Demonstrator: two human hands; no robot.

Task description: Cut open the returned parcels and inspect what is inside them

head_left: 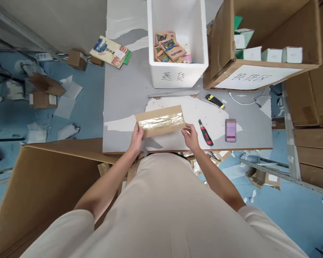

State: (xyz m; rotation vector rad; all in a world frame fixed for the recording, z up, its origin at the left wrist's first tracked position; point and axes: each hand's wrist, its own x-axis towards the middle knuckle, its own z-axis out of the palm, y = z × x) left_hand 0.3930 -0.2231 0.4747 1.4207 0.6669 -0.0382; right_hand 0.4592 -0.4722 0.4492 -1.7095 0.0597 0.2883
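Note:
A long, flat cardboard box (161,121) with shiny clear tape along its upper face is held level above the front of the table. My left hand (136,138) grips its left end, thumb towards the near side. At the right end, my right hand (191,136) holds the near corner between thumb and fingers. Just right of that hand lies a red and black utility knife (206,132). Farther back rests a yellow and black utility knife (215,101). A phone (230,130) with a pinkish screen lies to the right.
On the grey table (118,96), a white foam bin (177,76) holds several small packs. Beside it stands a large cardboard box (220,53) with white cartons inside. Booklets (110,51) lie at the back left. A big open carton (56,179) stands left of my body.

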